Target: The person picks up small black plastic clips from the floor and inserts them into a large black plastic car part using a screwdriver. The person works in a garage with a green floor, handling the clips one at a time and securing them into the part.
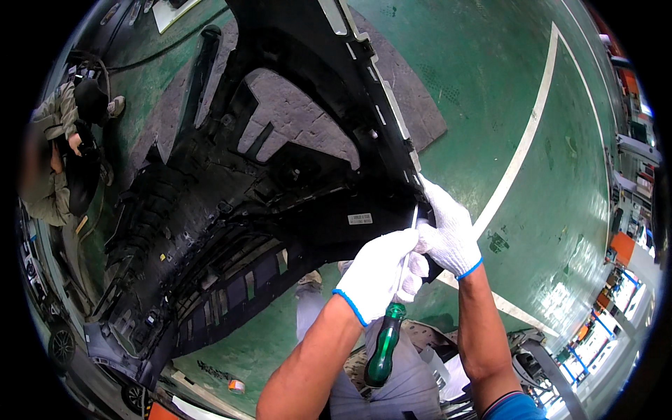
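A large black car bumper (pixel 322 213) fills the middle, its ribbed inner side facing me. My left hand (pixel 378 269), in a white knit glove with a blue cuff, is closed round the shaft of a screwdriver (pixel 385 346). Its green and black handle hangs below that hand, and the thin shaft runs up toward the bumper's near right corner. In a matching glove, my right hand (pixel 451 234) is closed on that corner, close to the left fingertips. The bumper edge and the gloves hide its fingertips and what the screwdriver tip touches.
Under the bumper lies a grey mat (pixel 413 105) on a green floor with white lines (pixel 521 150). Another person (pixel 63 154) crouches at the left. A small orange-and-white container (pixel 236 386) stands on the floor. Shelves and equipment (pixel 623 245) line the right side.
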### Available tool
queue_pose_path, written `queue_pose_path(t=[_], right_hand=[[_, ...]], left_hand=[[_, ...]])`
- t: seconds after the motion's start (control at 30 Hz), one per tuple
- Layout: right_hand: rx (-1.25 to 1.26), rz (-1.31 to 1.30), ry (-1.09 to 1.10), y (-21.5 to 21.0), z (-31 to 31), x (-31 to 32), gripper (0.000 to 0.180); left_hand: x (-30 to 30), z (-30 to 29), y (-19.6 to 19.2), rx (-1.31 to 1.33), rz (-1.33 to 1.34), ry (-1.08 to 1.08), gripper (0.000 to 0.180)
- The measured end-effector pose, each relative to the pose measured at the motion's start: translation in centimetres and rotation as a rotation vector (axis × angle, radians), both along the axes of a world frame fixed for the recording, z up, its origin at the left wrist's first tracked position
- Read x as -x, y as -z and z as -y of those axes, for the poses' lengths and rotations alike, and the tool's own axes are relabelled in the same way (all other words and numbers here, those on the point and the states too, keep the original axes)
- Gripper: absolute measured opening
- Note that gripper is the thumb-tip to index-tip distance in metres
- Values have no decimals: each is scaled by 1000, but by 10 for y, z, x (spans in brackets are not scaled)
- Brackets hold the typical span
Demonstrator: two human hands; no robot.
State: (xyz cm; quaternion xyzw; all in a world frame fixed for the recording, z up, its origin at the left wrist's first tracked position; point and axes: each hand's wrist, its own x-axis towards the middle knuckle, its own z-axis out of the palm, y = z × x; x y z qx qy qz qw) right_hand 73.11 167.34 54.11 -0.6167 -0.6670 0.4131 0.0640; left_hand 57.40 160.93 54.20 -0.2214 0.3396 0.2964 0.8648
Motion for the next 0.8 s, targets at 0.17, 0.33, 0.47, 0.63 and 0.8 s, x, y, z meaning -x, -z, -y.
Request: queue_pose_path(t=[0.17, 0.33, 0.47, 0.63, 0.8], right_hand=[[-21, -18, -26, 1, -1, -2, 70], [10, 14, -13, 0, -2, 1, 69], [-40, 1, -29, 3, 0, -3, 68], [-15, 0, -7, 1, -1, 1, 68], [-68, -39, -36, 1, 0, -1, 69]], left_hand=[[0, -3, -2, -9, -12, 12, 24], [-1, -2, -1, 0, -29, 5, 23], [0, -7, -6, -9, -67, 44, 22], [3, -15, -15, 11, -129, 111, 23], [1, -19, -22, 54, -120, 70, 21]])
